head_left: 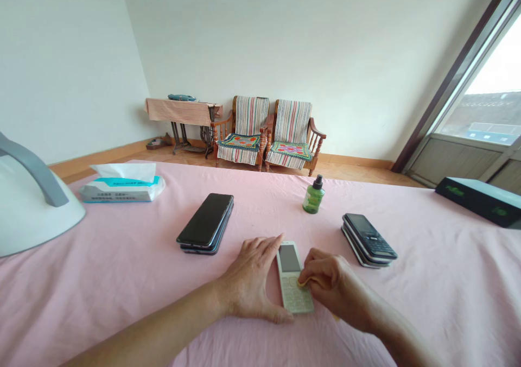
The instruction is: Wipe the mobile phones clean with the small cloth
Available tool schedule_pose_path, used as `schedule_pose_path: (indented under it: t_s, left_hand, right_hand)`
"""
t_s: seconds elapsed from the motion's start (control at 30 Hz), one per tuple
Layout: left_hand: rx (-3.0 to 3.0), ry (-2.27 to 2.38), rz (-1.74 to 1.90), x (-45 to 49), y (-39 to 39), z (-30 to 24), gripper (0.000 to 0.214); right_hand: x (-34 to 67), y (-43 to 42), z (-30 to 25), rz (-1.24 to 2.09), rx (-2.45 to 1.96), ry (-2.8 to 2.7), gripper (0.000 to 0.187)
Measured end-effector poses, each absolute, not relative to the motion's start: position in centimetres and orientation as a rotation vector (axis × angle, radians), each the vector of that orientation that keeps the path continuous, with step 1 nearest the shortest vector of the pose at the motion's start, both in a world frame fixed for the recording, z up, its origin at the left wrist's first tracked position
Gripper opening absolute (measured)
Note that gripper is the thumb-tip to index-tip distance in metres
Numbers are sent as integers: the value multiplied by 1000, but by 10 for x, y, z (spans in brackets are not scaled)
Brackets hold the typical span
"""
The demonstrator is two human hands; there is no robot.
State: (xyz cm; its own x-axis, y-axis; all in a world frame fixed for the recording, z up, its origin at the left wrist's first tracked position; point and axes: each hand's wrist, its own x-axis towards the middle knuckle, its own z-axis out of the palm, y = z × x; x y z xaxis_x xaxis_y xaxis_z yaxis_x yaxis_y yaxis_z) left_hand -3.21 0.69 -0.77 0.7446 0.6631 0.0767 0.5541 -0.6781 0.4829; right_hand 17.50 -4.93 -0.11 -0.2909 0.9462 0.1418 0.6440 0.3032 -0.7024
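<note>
A white keypad mobile phone (299,293) lies face up on the pink tablecloth, its grey screen toward the far side. My left hand (248,280) braces it from the left, index finger at the top corner and thumb by the bottom edge. With closed fingers, my right hand (336,283) presses a small yellowish cloth (303,282) against the keypad; most of the cloth is hidden in the fist. Left of my hands is a stack of dark smartphones (207,221). To the right sits a stack of keypad phones (368,239).
Beyond the phones stands a green spray bottle (313,196). A tissue pack (122,188) and a white-grey rounded appliance (32,204) are at left. A black box (476,201) lies far right on the pink-covered table (142,291). Two wooden chairs (291,133) stand by the wall.
</note>
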Motion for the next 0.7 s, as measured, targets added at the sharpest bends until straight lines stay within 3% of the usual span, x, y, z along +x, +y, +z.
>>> schedule_pose_path:
  t_s: [0.7]
  left_hand:
    - [2521,939,323,-32,9,-9,120]
  right_hand:
    - [174,-54,3,759,-1410,-2004,32]
